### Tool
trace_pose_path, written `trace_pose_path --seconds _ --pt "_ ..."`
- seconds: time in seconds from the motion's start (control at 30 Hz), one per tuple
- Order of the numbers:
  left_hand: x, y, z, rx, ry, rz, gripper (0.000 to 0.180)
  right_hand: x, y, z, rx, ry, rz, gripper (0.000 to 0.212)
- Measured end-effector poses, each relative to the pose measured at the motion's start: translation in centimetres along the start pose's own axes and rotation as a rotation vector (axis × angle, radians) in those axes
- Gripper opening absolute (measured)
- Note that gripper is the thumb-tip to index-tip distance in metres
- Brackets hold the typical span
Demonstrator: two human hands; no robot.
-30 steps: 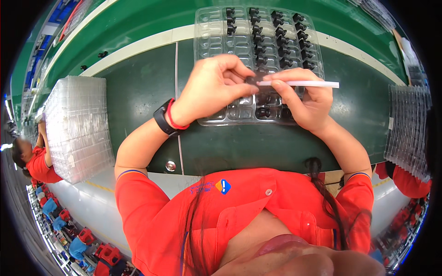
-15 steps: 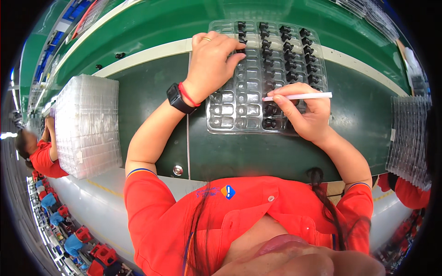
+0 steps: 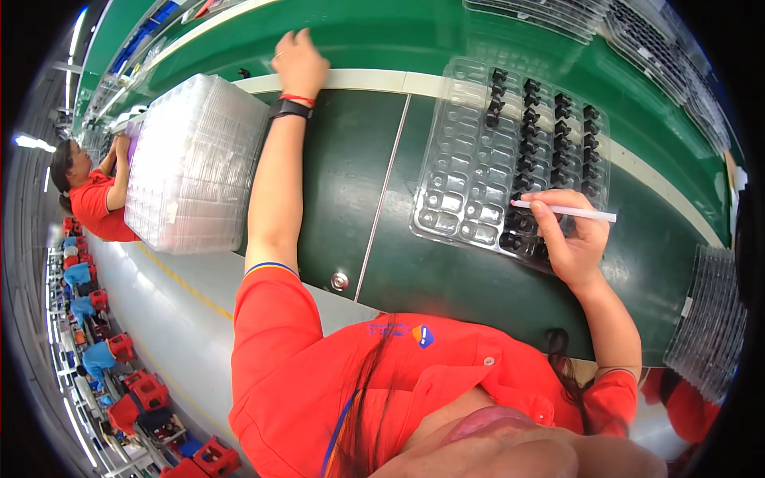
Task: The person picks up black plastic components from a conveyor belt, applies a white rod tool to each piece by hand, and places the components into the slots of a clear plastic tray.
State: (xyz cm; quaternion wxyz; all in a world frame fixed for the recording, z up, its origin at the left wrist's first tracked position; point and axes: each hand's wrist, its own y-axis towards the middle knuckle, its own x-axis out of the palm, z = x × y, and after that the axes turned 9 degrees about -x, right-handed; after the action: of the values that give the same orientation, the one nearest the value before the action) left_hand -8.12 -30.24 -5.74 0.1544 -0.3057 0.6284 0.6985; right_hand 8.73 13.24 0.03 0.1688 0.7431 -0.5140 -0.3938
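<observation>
A clear plastic tray [image 3: 446,195] with rows of moulded pockets lies on the dark green table, its far edge over the pale rail. Small black parts [image 3: 528,131] fill much of its right-hand columns; one column is partly filled at the far end, and the leftmost pockets hold none. Over the tray's near right part, my right hand [image 3: 578,243] is closed round a thin white stick [image 3: 586,213] with a pinkish tip, pointing left at a column of parts. My left hand [image 3: 300,68] is stretched out above the green belt, fingers apart, nothing visible in them.
On the left stands a tall stack of clear trays [image 3: 187,171]. A loose black part [image 3: 243,73] lies near the rail by my left hand. More stacked trays [image 3: 701,319] stand at the right, others [image 3: 550,17] beyond the belt. A person in red [image 3: 103,199] works at far left.
My left hand has left the tray and swung left and away over the belt. My right hand keeps the stick over the tray. The whole view has shifted, showing the tray farther right.
</observation>
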Motion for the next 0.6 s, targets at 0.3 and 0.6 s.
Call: trace_pose_path --seconds 0.3,0.6 --pt "-1.7 1.1 -1.4 -0.289 -0.378 -0.212 0.027 0.1 -0.1 0.2 0.040 0.007 0.020 0.006" --pt "-16.2 -2.9 16.0 -0.286 -1.449 -1.046 0.023 -0.3 -0.6 0.6 -0.003 0.077 0.145 0.010"
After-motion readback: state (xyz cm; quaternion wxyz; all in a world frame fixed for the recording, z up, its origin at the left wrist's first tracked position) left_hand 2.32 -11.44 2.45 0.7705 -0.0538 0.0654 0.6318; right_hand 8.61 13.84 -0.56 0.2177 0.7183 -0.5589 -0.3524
